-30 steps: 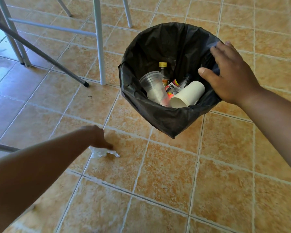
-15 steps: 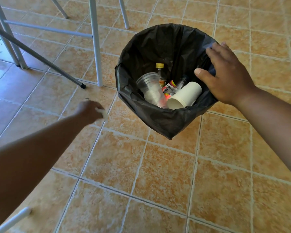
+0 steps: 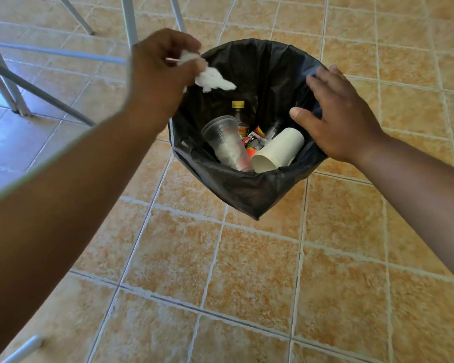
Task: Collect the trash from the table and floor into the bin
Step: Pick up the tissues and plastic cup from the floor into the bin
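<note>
Black-bagged bin (image 3: 247,195) holds cups (image 3: 278,150), bottle (image 3: 238,113); left hand (image 3: 160,66) pinches tissue (image 3: 212,79) above, right hand (image 3: 344,119) rests on rim.

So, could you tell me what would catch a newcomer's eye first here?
The left hand holds a white tissue over the bin, at its left rim. The right hand rests on the right rim; a clear cup, a white cup and a bottle lie inside.

Head camera looks steeply down, close over the bin (image 3: 236,195).
</note>
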